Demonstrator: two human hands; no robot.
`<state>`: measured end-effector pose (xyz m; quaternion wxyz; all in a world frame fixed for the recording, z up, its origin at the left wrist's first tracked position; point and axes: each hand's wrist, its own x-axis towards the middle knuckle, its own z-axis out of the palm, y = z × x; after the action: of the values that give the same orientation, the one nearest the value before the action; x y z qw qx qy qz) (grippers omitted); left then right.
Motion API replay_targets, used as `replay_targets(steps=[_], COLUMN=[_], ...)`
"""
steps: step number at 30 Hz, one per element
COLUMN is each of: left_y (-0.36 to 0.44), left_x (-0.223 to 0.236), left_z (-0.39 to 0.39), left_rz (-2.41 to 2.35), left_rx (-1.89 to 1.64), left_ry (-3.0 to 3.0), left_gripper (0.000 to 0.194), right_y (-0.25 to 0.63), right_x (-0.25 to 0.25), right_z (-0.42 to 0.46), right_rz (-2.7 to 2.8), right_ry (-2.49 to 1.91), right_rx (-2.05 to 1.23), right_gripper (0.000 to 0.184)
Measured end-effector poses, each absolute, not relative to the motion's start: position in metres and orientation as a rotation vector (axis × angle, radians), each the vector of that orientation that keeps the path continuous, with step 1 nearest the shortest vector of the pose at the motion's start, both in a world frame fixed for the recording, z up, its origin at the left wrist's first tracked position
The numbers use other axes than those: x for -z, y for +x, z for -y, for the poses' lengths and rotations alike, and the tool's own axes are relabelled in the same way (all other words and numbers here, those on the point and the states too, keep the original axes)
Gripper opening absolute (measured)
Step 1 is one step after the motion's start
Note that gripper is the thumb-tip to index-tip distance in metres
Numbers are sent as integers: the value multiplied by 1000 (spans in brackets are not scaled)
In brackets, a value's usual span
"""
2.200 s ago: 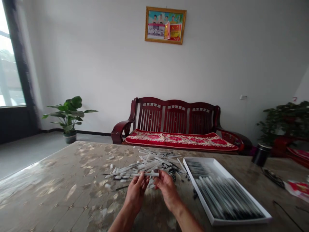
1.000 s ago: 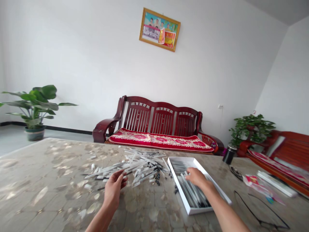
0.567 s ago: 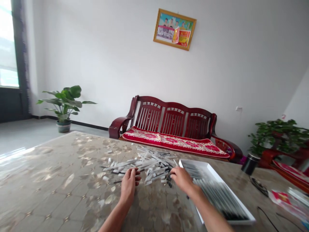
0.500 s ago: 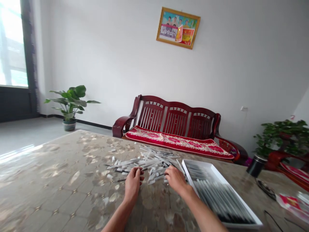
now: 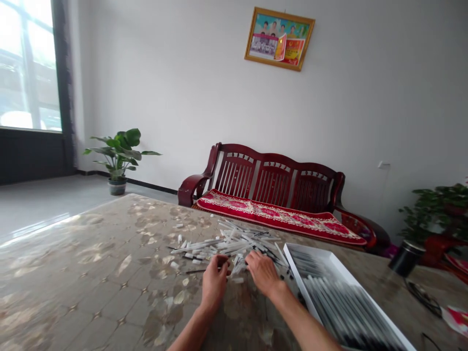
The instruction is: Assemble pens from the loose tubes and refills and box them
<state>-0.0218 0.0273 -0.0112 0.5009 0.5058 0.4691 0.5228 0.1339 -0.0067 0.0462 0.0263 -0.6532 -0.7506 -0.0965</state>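
Note:
A loose pile of pen parts (image 5: 234, 242) lies on the patterned table: clear white barrels, small caps and thin black pieces. My left hand (image 5: 215, 282) is at the pile's near edge, its fingers curled and thumb drawn in; a small dark bit shows near the fingertips, too small to name. Just to the right, my right hand (image 5: 262, 271) dips its bent fingers into the near side of the pile. What those fingertips pinch, if anything, is hidden. Right of that hand stands a white open box (image 5: 349, 273) filled with rows of pens (image 5: 341, 302).
The table (image 5: 109, 263) has a glossy patterned cover. Several small black bits lie between pile and box. At the right are a black canister (image 5: 406, 257), a dark cable (image 5: 422, 297) and a red-and-white packet (image 5: 457, 319). Behind stands a wooden bench (image 5: 274, 183).
The camera view has turned slightly left, so the scene sits further right. My right hand has moved left over the pile, and the two hands are closer together.

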Motion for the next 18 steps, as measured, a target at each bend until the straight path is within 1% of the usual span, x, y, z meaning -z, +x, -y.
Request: replay_targets(steps=[2, 5, 8, 11, 14, 15, 18], left_y=[-19, -13, -9, -10, -12, -13, -13], left_x=[11, 11, 11, 12, 9, 8, 7], left_z=[-26, -22, -19, -17, -17, -18, -21], left_rz=[-1068, -928, -881, -898, -889, -889, -899], left_rx=[-1266, -1217, -1191, -1226, -1257, -1262, -1257], left_ry=[1250, 1290, 1295, 1258, 1134, 1070, 901], left_gripper=[25, 30, 28, 27, 30, 32, 39], right_y=[128, 109, 89, 87, 112, 124, 158], right_x=[-50, -56, -60, -61, -59, -58, -53], right_z=[8, 9, 10, 8, 5, 4, 6], right_rz=[2229, 2049, 1944, 1892, 1854, 1881, 1922], right_ry=[-1986, -1873, -1776, -1723, -1923, -2055, -2195], right_rx=[318, 255, 144, 51, 67, 108, 163], right_gripper=[14, 11, 9, 13, 21, 22, 19])
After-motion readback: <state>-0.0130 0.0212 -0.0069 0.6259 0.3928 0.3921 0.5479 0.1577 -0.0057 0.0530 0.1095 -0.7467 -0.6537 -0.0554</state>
